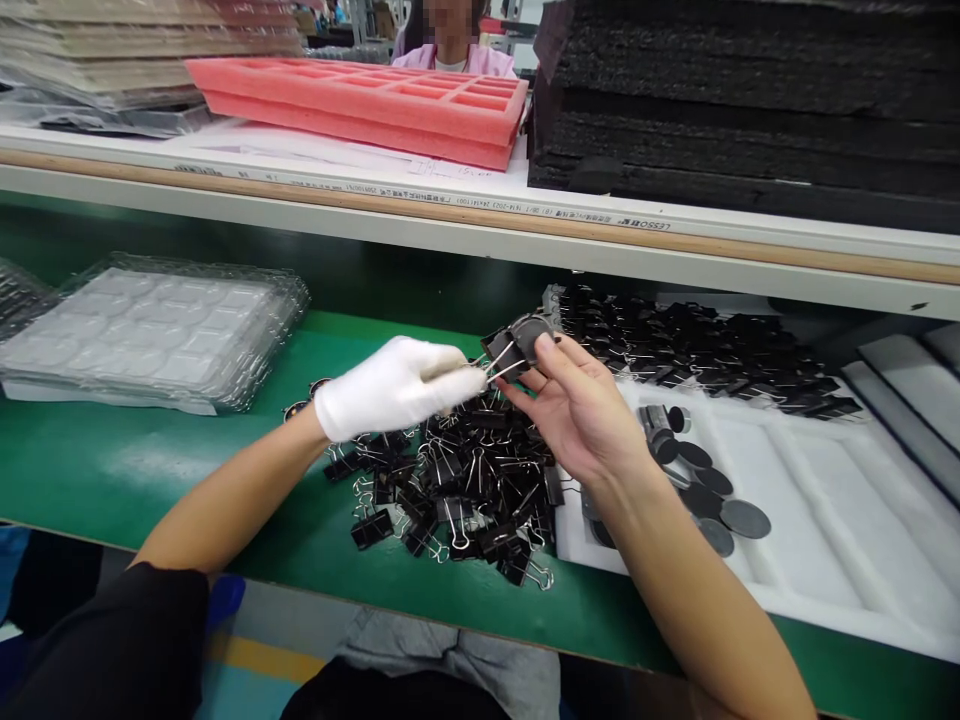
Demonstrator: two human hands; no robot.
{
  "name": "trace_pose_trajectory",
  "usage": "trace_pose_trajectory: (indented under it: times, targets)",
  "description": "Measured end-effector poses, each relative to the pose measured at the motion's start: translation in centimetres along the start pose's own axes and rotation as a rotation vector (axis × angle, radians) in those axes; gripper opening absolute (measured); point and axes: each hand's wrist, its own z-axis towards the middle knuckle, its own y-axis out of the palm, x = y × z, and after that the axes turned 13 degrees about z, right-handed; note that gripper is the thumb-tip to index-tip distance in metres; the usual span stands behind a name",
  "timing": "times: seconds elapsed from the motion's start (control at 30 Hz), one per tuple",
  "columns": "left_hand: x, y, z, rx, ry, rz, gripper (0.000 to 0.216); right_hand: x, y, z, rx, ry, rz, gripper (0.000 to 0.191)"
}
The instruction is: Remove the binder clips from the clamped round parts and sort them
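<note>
My left hand, in a white glove, pinches the wire handles of a black binder clip. My bare right hand grips a dark round disc that sits in the clip's jaws. Both hands hover above a heap of black binder clips on the green table. Several more dark discs lie on a white foam tray to the right.
A stack of clear plastic blister trays lies at the left. More black clips are piled at the back right. The shelf above carries a pink foam tray and black foam sheets. Another person sits beyond it.
</note>
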Motion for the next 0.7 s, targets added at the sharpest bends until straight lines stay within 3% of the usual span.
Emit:
trace_pose_trajectory:
  times: [0.13,0.2,0.27,0.33,0.43,0.57,0.7]
  targets:
    - [-3.0,-1.0,1.3,-0.004,-0.145,0.322,0.059,-1.1,-0.3,0.5,0.083,-0.090,0.122,0.031]
    - [-4.6,-0.8,2.0,-0.140,-0.248,0.542,0.061,-1.4,-0.5,0.8,0.115,-0.096,0.160,0.032]
    - [-5.8,-0.3,2.4,-0.324,-0.304,0.621,0.063,-1.4,-0.6,1.0,0.125,-0.073,0.172,0.033]
    - [-6.3,0.2,2.5,-0.430,-0.312,0.602,0.067,-1.3,-0.6,1.0,0.115,-0.035,0.164,0.032]
    - [-6.1,1.1,2.5,-0.432,-0.320,0.588,0.077,-1.1,-0.4,0.9,0.095,0.018,0.149,0.031]
    - [-6.0,1.9,2.7,-0.415,-0.298,0.569,0.050,-1.3,-0.2,0.8,0.102,0.042,0.141,0.031]
    - [-6.1,0.7,2.8,-0.395,-0.271,0.424,0.032,-2.1,-0.3,0.6,0.103,0.061,0.081,0.031]
